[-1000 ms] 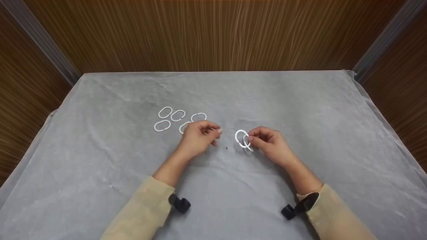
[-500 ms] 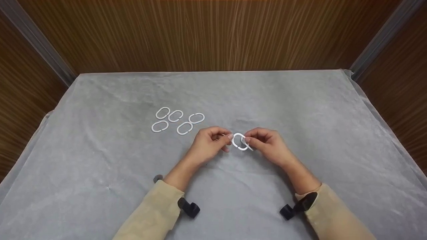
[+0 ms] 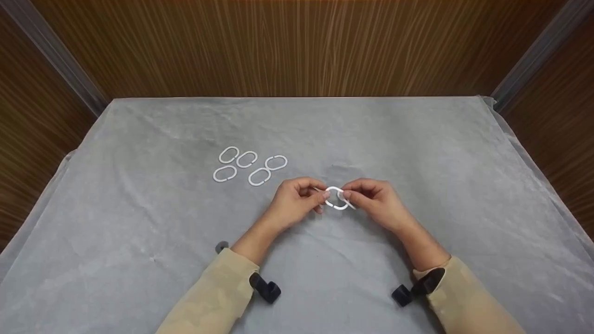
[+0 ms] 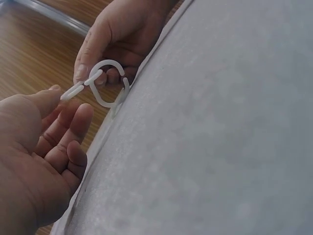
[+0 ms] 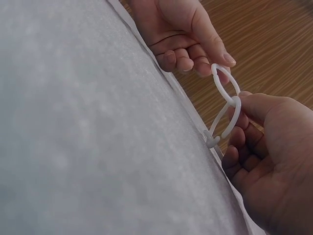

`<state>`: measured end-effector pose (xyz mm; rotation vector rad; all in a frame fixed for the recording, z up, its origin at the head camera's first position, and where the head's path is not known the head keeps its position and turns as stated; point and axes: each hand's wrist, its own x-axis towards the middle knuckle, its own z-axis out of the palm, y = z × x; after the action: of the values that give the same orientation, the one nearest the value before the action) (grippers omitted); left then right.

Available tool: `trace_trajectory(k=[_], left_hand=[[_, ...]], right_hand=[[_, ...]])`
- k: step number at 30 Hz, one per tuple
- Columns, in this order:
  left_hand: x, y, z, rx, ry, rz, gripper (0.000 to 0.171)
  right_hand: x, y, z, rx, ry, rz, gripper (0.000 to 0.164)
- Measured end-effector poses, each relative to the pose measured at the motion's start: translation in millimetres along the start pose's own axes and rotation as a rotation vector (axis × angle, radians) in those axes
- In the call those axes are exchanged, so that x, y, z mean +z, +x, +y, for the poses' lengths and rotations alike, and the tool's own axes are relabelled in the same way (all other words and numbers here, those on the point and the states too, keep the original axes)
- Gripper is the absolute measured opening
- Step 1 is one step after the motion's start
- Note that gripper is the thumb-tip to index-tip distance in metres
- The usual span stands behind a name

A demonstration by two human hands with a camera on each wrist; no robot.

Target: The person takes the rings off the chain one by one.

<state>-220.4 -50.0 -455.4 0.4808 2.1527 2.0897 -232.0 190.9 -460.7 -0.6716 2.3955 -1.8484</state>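
Two or more white oval plastic split links [image 3: 340, 208] hang between my hands, each a ring with a small gap. In the left wrist view my left hand [image 4: 49, 132] pinches a link [image 4: 73, 91] seen edge-on, with thumb and finger at its end. Its other end overlaps a rounder link [image 4: 95, 93] near my right hand [image 4: 122, 34]. In the right wrist view my right hand [image 5: 274, 142] pinches where two links meet. The upper link [image 5: 217, 83] reaches my left fingers; the lower link [image 5: 234, 122] hangs below. Whether a third link hangs there, I cannot tell.
Several more white oval links [image 3: 225, 174] lie at the left of the table on its grey cloth [image 3: 153, 222], some touching each other. Wood-grain panels [image 3: 297, 51] stand behind the table and at both sides.
My left hand has moved right, away from the loose links, to the links in my right hand, and its fingers now overlap their left side. My right hand has barely moved.
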Motion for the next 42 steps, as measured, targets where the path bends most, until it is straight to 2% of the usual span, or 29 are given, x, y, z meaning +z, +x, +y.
trace_trajectory(k=[19, 25, 32, 42], left_hand=[[2.0, -2.2, -0.8, -0.024, 0.045, -0.021, 0.017], [0.6, -1.2, -2.4, -0.017, 0.064, 0.039, 0.016], [-0.9, -0.4, -4.3, -0.018, 0.05, 0.106, 0.014], [-1.5, 0.8, -5.7, -0.031, 0.044, 0.189, 0.016]], right_hand=[[0.6, -1.1, -0.2, 0.053, 0.002, 0.005, 0.011], [0.6, -0.5, -0.7, 0.054, 0.024, 0.015, 0.017], [1.1, 0.0, 0.7, 0.064, 0.067, 0.033, 0.017], [0.3, -0.3, 1.1, 0.072, 0.026, 0.013, 0.01]])
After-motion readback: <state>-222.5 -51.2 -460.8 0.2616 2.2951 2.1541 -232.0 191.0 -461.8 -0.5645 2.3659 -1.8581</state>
